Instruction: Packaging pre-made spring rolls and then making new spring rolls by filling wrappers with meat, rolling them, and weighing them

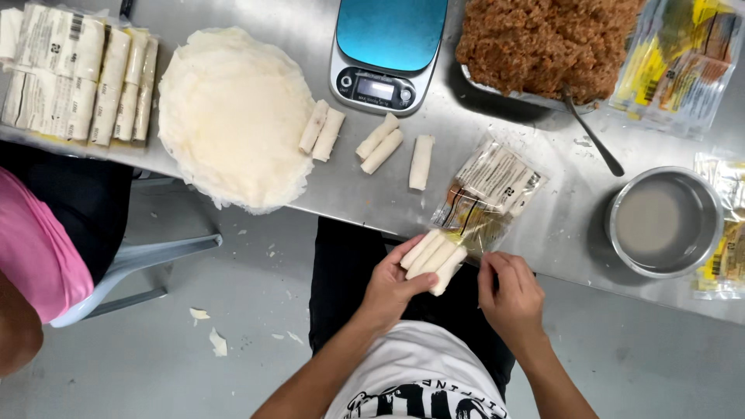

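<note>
My left hand [389, 285] grips a small bundle of pale spring rolls [434, 256] at the table's near edge, their ends pointing into a clear printed plastic bag [489, 194]. My right hand [508, 291] pinches the open mouth of that bag beside the rolls. Several loose rolls [380, 143] lie on the steel table [466, 116] just beyond. A round stack of thin wrappers [233, 116] sits to the left.
A digital scale [386, 46] stands at the back, beside a tray of minced filling [543, 43] with a spoon [594, 132]. A metal bowl of cloudy liquid [666, 221] is at right. Filled bags [74, 74] lie far left; another person in pink [35, 248] sits there.
</note>
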